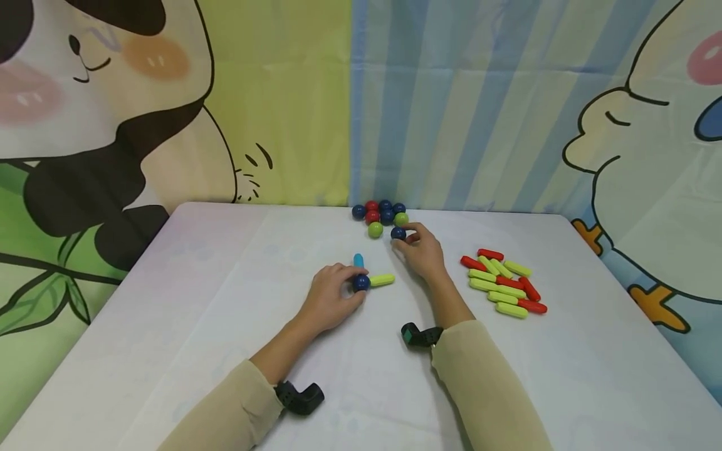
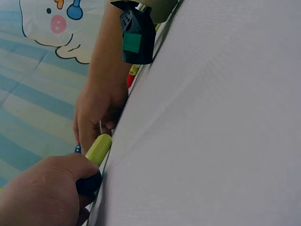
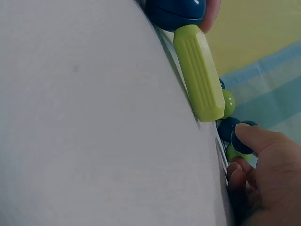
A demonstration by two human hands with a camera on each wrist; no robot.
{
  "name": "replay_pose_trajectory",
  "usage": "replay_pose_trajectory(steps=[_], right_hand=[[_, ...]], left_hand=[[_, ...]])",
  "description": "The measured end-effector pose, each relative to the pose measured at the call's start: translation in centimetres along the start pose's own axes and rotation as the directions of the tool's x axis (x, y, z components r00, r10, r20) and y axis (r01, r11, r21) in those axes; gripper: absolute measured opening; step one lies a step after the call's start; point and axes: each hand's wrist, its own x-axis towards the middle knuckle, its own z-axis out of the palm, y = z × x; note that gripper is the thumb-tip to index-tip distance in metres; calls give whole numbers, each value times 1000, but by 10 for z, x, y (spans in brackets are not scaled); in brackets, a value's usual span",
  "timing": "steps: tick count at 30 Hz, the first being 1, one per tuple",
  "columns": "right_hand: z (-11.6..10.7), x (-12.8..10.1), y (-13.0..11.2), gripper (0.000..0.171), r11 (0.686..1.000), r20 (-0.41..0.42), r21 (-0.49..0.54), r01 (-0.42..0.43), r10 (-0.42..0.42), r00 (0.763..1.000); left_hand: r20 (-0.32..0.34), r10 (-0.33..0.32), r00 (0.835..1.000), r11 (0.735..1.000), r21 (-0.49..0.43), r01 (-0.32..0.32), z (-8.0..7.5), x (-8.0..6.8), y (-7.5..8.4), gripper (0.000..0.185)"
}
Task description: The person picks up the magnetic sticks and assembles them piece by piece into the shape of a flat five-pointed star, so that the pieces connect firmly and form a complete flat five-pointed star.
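The left hand [image 1: 326, 295] pinches a glossy dark-blue ball [image 1: 361, 283], apparently steadying the grooved lime-green rod [image 1: 383, 280] on its right, while the right hand [image 1: 424, 254] pinches a second dark-blue ball [image 1: 398, 233].

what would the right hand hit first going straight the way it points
Past the blue ball it pinches, the right hand would likely meet the ball cluster; which ball first is unclear.

Head view looks fwd/down at table [image 1: 237, 269]; L/R wrist views, v. close & tilted, share lime stick [image 3: 198, 73].
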Motion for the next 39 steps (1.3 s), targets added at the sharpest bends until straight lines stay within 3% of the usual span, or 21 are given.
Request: replay_pose_trajectory(steps=[4, 9, 14, 22, 27, 32, 39], right_hand=[[-5, -9, 3, 50, 992, 17, 116, -44, 42, 999], [-10, -18, 7, 49, 960, 39, 272, -65, 57, 998], [-13, -32, 10, 48, 940, 71, 330, -81, 61, 996], [-19, -47, 11, 48, 951, 94, 296, -92, 67, 993], [-21, -51, 10, 47, 970, 154, 200, -135, 104, 983], [-23, -54, 11, 47, 992, 218, 94, -80, 58, 974], [-28, -59, 8, 44, 998, 283, 54, -10, -6, 959]], left_hand=[[4, 4, 1000, 1000, -15, -3, 0, -1, 1, 37], [-6, 5, 1000, 999, -33, -5, -1, -3, 2, 37], [-3, -4, 1000, 999, -43, 4, 0, -5, 1, 38], [-9, 2, 1000, 999, -38, -2, -1, -5, -1, 40], [-10, -4, 1000, 999, -44, 3, -3, -4, 0, 39], [-12, 3, 1000, 999, -49, -4, -2, -3, -1, 39], [-22, 19, 1000, 998, -53, -21, 0, -3, -2, 38]])
